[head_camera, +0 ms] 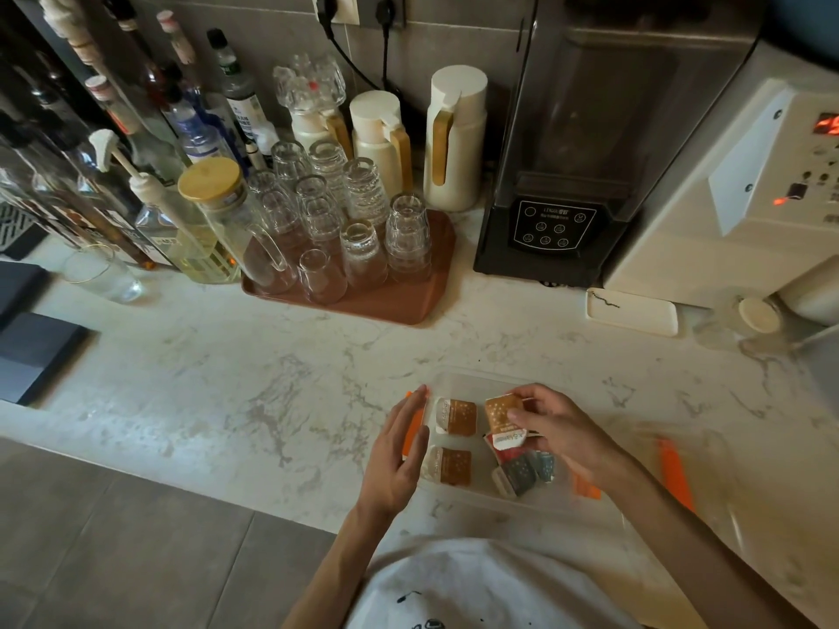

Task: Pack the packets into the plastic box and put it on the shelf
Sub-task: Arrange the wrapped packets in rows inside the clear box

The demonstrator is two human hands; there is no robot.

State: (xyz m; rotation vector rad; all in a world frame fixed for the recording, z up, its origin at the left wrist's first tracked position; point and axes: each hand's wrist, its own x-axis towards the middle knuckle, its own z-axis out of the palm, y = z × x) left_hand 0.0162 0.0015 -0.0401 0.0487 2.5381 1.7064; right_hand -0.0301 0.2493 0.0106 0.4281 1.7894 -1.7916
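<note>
Clear plastic box [458, 379]; glossy foil-look packets [456, 416]; polished marble-look counter [272, 379]; clear glasses [363, 247]; matt brown tray [395, 301].

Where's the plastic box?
In the head view's lower right, the plastic box sits on the counter before the tray; left hand at its side, right hand pinches an orange packet over it.
</note>
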